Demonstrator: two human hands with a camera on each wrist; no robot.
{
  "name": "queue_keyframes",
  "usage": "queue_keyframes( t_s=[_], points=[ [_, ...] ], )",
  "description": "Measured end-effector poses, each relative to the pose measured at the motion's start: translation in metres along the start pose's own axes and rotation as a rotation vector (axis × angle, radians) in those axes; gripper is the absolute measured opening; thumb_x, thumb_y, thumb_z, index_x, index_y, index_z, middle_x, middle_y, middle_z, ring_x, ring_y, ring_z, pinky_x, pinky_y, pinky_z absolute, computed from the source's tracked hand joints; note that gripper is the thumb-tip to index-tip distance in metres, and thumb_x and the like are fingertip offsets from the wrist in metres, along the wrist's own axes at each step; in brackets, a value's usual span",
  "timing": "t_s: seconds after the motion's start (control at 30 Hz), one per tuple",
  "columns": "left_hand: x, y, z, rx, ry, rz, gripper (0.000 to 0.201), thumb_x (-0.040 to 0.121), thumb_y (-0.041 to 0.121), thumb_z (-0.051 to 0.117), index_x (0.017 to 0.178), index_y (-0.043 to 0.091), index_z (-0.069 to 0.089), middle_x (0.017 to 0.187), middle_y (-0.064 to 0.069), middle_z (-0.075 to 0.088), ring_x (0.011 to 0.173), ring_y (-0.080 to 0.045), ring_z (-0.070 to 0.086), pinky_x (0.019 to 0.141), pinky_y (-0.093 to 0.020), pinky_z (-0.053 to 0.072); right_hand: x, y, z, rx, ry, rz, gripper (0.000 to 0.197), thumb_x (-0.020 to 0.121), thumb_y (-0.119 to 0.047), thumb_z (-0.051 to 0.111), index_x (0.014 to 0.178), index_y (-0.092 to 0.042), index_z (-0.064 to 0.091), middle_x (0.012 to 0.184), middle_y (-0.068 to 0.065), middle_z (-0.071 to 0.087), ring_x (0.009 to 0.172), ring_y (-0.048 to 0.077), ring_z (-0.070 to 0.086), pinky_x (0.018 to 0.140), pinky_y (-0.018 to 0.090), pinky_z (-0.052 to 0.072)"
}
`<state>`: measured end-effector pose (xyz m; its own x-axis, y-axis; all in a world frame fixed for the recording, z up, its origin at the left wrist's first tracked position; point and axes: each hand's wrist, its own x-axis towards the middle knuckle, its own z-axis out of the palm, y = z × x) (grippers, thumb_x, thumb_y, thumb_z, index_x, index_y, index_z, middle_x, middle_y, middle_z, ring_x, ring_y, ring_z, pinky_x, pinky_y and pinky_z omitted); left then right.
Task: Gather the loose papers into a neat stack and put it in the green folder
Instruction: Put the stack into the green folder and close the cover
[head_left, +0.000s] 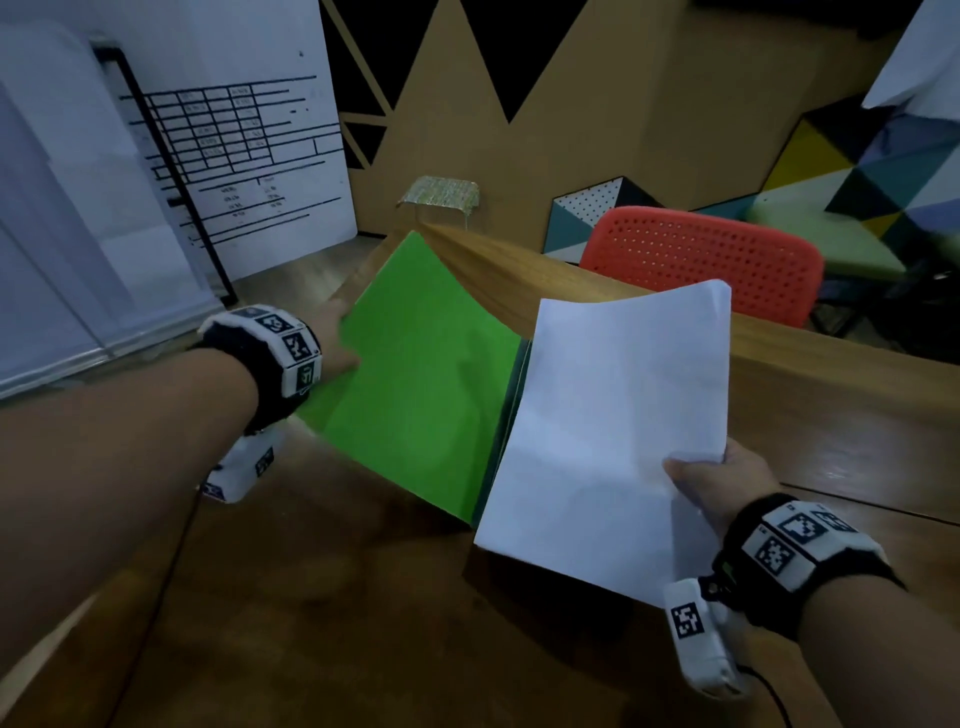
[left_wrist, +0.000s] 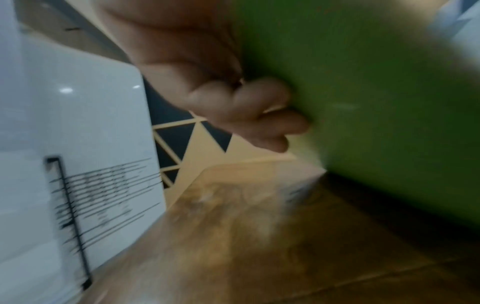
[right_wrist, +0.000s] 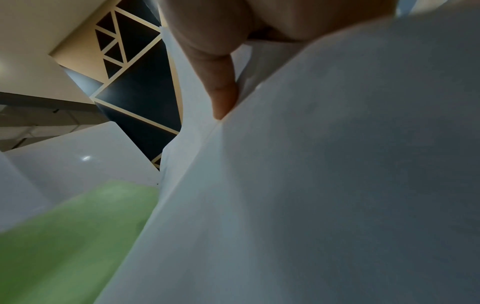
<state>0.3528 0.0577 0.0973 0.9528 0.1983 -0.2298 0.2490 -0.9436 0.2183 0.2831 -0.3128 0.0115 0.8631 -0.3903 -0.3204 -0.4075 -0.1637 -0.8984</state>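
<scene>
The green folder (head_left: 415, 374) lies on the wooden table (head_left: 831, 415) with its front cover lifted. My left hand (head_left: 337, 338) grips that cover's left edge, the fingers (left_wrist: 259, 115) curled behind the green sheet (left_wrist: 376, 102). My right hand (head_left: 717, 483) pinches the lower right edge of a white paper stack (head_left: 618, 426), thumb on top. The stack hangs tilted above the folder's right half, its left edge close to the spine. In the right wrist view the thumb (right_wrist: 221, 86) presses on the papers (right_wrist: 311, 185) with the green folder (right_wrist: 64, 242) below left.
A red perforated chair (head_left: 706, 260) stands behind the table's far edge. A whiteboard with a drawn table (head_left: 244, 156) leans at the left beyond the table. A brown wall with dark triangles and coloured panels (head_left: 831, 171) fills the back.
</scene>
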Motion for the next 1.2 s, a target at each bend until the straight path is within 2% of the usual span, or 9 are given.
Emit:
queue_keyframes(
  t_s=[0.07,0.2,0.33,0.43,0.57,0.67,0.8,1.0,1.2],
  points=[
    [-0.018,0.009,-0.015,-0.018,0.014,0.075,0.068,0.087,0.016,0.056,0.144,0.017,0.020,0.111,-0.019,0.055,0.078,-0.027,0.053,0.058,-0.029,0.042,-0.014,-0.001,-0.005,-0.022,0.004,0.000,0.034,0.076,0.003,0.068,0.109,-0.003,0.062,0.097,0.019,0.063,0.088,0.032,0.060,0.083,0.043,0.049],
    [-0.085,0.029,-0.043,0.036,-0.063,0.163,0.056,0.090,0.012,0.048,0.141,0.012,0.026,0.130,-0.018,0.050,0.113,-0.032,0.053,0.084,-0.033,0.046,-0.055,0.004,-0.018,-0.088,-0.005,0.038,0.035,0.077,0.002,0.067,0.111,-0.001,0.060,0.096,0.017,0.061,0.087,0.031,0.058,0.080,0.039,0.047],
    [-0.163,0.038,-0.050,0.017,-0.145,0.241,0.049,0.093,0.012,0.039,0.140,0.010,0.024,0.087,-0.007,0.049,0.081,-0.022,0.049,0.073,-0.031,0.042,-0.106,0.025,-0.027,-0.075,-0.050,0.108,0.034,0.077,0.007,0.066,0.109,0.004,0.059,0.100,0.021,0.062,0.091,0.033,0.058,0.083,0.040,0.049],
    [-0.219,0.038,-0.043,-0.007,-0.220,0.279,0.051,0.093,0.012,0.036,0.142,0.013,0.020,0.106,-0.010,0.054,0.077,-0.020,0.050,0.071,-0.032,0.043,-0.141,0.051,-0.027,-0.150,-0.085,0.188,0.030,0.074,0.004,0.067,0.103,0.002,0.061,0.098,0.023,0.065,0.095,0.039,0.062,0.091,0.050,0.051],
    [-0.272,0.028,-0.026,0.004,-0.309,0.352,0.063,0.086,0.015,0.039,0.144,0.022,0.014,0.132,-0.016,0.049,0.111,-0.032,0.053,0.093,-0.041,0.049,-0.178,0.093,-0.022,-0.216,-0.144,0.279,0.035,0.071,0.000,0.069,0.105,0.006,0.062,0.102,0.022,0.066,0.097,0.039,0.063,0.090,0.047,0.052],
    [-0.301,0.019,-0.017,-0.035,-0.313,0.369,0.064,0.083,0.013,0.039,0.142,0.019,0.016,0.132,-0.015,0.049,0.117,-0.033,0.051,0.097,-0.045,0.046,-0.199,0.116,-0.022,-0.223,-0.169,0.293,0.046,0.063,-0.004,0.068,0.108,0.002,0.062,0.103,0.022,0.065,0.097,0.039,0.062,0.091,0.051,0.052],
    [-0.325,0.011,-0.010,-0.045,-0.281,0.370,0.067,0.087,0.012,0.039,0.146,0.022,0.009,0.132,-0.015,0.049,0.113,-0.031,0.053,0.095,-0.042,0.047,-0.217,0.132,-0.040,-0.244,-0.164,0.314,0.038,0.070,-0.005,0.071,0.107,-0.002,0.061,0.104,0.021,0.066,0.094,0.038,0.064,0.089,0.049,0.053],
    [-0.336,0.010,-0.007,-0.075,-0.253,0.364,0.065,0.086,0.012,0.039,0.145,0.024,0.013,0.128,-0.014,0.051,0.109,-0.030,0.055,0.092,-0.042,0.050,-0.228,0.136,-0.050,-0.250,-0.139,0.335,0.051,0.069,-0.007,0.074,0.116,0.002,0.056,0.109,0.021,0.065,0.098,0.040,0.062,0.091,0.050,0.052],
    [-0.342,0.018,0.002,-0.094,-0.279,0.381,0.069,0.083,0.011,0.042,0.145,0.025,0.014,0.134,-0.012,0.049,0.117,-0.030,0.052,0.098,-0.043,0.047,-0.239,0.125,-0.045,-0.328,-0.172,0.320,0.040,0.081,-0.001,0.063,0.120,0.001,0.055,0.101,0.017,0.059,0.094,0.030,0.055,0.079,0.031,0.043]
  ],
)
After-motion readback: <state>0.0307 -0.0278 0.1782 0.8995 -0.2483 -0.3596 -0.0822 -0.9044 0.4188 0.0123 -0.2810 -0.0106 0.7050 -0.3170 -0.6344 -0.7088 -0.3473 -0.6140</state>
